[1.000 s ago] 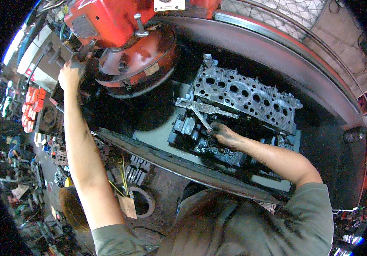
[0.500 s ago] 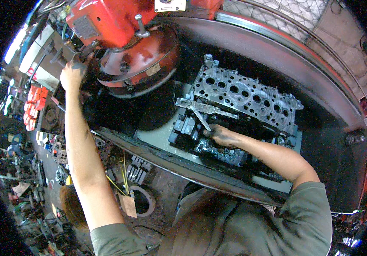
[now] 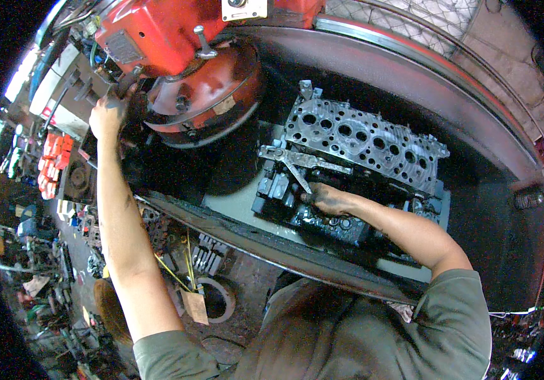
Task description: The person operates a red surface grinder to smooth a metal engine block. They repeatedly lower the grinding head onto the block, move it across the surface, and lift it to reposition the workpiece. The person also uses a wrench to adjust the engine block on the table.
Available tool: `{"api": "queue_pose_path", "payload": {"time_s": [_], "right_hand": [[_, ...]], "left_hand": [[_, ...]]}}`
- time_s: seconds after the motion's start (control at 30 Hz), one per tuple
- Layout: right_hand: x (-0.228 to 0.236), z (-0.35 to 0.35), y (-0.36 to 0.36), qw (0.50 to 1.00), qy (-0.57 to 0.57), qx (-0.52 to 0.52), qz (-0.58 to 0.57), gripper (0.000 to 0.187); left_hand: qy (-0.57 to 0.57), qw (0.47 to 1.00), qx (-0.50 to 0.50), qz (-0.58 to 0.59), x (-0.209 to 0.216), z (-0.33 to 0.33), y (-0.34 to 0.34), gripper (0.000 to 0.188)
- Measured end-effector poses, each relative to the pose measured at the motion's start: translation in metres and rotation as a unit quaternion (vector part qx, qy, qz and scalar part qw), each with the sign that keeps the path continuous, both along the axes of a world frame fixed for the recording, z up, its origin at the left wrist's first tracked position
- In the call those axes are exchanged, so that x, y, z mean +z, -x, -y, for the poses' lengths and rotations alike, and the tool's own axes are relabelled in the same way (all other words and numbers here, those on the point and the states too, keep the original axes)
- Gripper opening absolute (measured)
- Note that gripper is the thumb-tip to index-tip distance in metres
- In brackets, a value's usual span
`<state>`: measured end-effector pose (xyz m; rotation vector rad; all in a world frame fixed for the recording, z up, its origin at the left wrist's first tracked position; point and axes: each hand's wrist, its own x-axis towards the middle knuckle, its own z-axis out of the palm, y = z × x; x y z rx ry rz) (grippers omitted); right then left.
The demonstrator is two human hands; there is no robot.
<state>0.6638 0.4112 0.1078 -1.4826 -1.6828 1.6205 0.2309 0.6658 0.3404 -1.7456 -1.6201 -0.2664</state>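
A grey metal cylinder head [image 3: 367,136] with a row of round holes is clamped in a fixture in the black trough of a red machine. Across the fixture's near left lies a flat steel clamp bar [image 3: 310,163], with a narrow flat bar [image 3: 296,175] slanting down from it. Beside the lower end of that narrow bar, my right hand [image 3: 330,200] has its blackened fingers curled; what they grip is hidden. At upper left, my left hand [image 3: 107,118] is closed against a dark part beside the red round wheel guard [image 3: 205,98]. I cannot make out what it holds.
The red machine head [image 3: 151,38] with a small crank handle [image 3: 205,43] overhangs the guard. The trough's front rim [image 3: 246,246] runs between my body and the fixture. Floor clutter at left includes a metal ring [image 3: 223,300] and a cardboard piece [image 3: 194,308].
The view has shifted slightly, so the red machine sits a little farther left. Both hands keep their places, with no visible change of grip.
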Motion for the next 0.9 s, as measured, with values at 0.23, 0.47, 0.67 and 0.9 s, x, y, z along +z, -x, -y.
{"api": "queue_pose_path", "payload": {"time_s": [0.23, 0.47, 0.67, 0.9], "right_hand": [[-0.030, -0.004, -0.002, 0.998, -0.043, -0.005, -0.055, 0.029], [-0.033, -0.005, -0.003, 0.998, -0.061, 0.007, -0.034, 0.023], [-0.036, -0.005, -0.006, 0.998, -0.005, 0.003, -0.062, 0.024], [-0.031, -0.007, -0.005, 0.997, -0.001, 0.012, -0.075, 0.026]], "left_hand": [[0.015, 1.000, 0.013, 0.012, -0.001, -0.001, 0.001, 0.022], [0.051, 0.997, 0.053, 0.032, 0.012, 0.017, -0.022, 0.025], [0.040, 0.997, 0.048, 0.044, 0.010, 0.013, -0.019, 0.025], [0.043, 0.999, 0.022, 0.017, 0.005, 0.004, -0.004, 0.031]]}}
